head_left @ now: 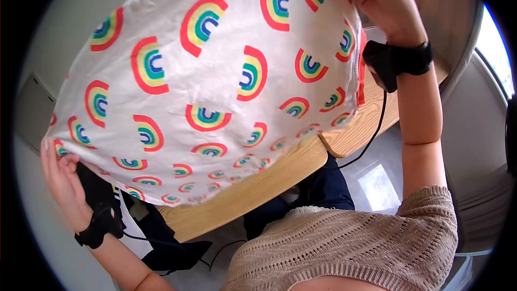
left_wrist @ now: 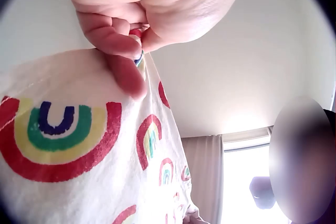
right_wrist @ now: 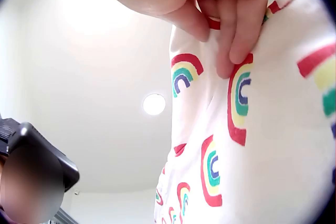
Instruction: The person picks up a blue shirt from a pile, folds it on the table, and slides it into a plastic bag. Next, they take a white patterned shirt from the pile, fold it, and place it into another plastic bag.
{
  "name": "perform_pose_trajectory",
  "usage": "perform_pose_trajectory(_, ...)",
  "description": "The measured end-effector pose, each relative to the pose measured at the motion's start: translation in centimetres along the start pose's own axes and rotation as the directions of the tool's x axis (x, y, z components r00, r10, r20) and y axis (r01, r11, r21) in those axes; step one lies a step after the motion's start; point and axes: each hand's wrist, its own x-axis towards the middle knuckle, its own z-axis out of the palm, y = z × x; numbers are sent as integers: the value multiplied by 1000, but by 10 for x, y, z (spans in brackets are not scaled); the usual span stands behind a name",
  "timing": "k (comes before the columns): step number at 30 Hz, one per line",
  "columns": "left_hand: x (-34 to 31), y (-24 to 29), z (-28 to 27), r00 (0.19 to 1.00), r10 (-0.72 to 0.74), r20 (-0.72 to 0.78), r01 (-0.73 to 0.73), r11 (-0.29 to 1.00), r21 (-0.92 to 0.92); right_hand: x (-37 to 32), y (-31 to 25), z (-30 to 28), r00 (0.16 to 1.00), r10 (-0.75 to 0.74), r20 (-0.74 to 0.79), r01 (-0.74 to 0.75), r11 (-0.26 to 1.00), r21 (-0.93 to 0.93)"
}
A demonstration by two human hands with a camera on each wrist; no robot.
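Note:
A white cloth (head_left: 226, 86) printed with rainbows is spread up in front of me, hanging above the table. My left hand (head_left: 64, 178) grips its lower left edge; in the left wrist view the thumb and curled fingers (left_wrist: 128, 74) pinch a gathered bit of fabric. At the upper right, my right hand (head_left: 379, 2) holds the opposite edge, and in the right wrist view its fingers (right_wrist: 241, 29) bend over the cloth's top. Down the right side runs a seamed edge with a coral-red strip (head_left: 362, 70). The cloth hides most of what lies behind it.
Wooden tabletops (head_left: 258, 183) stand below the cloth, with a gap between two of them. Dark and white fabric (head_left: 140, 226) lies near the left forearm. A cable (head_left: 371, 145) hangs from the right wrist camera. A window (head_left: 493, 48) is at the far right.

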Motion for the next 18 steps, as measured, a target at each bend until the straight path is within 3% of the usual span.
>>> perform_pose_trajectory(1, 1, -6, 13, 992, -73, 101, 71, 997, 22, 21, 22, -22, 992, -70, 108, 84, 988, -132)
perform_pose_trajectory(3, 4, -30, 36, 960, -195, 201, 177, 979, 104, 29, 52, -6, 996, 81, -36, -86, 978, -191)
perform_pose_trajectory(6, 1, -46, 54, 901, -335, 276, 281, 935, 218, 35, 80, -10, 975, 197, -102, -211, 965, -158)
perform_pose_trajectory(8, 1, -51, 54, 893, -390, 226, 329, 906, 266, 39, 104, -17, 952, 261, -158, -260, 965, 31)
perform_pose_trajectory(9, -5, -37, 58, 900, -393, 189, 337, 901, 272, 33, 101, -18, 957, 285, -57, -283, 958, 32)
perform_pose_trajectory(10, -10, -28, 58, 890, -410, 199, 363, 902, 234, 27, 103, -13, 966, 242, -90, -233, 967, 101)
perform_pose_trajectory(12, -25, 10, 65, 907, -367, 208, 327, 923, 202, 18, 92, -16, 952, 297, -74, -302, 951, -69)
perform_pose_trajectory(13, -32, 19, 73, 872, -455, 179, 381, 863, 333, 13, 92, -13, 912, 399, -98, -410, 901, -144)
perform_pose_trajectory(14, -43, 23, 75, 840, -510, 188, 410, 822, 396, -2, 86, -19, 915, 403, -33, -383, 837, -391)
perform_pose_trajectory(15, -55, 20, 68, 818, -511, 264, 341, 801, 492, -23, 69, -21, 913, 404, 47, -329, 801, -501)
perform_pose_trajectory(18, -115, 36, 51, 729, -498, 470, 106, 760, 642, -79, 30, -43, 853, 470, 226, -213, 710, -671)
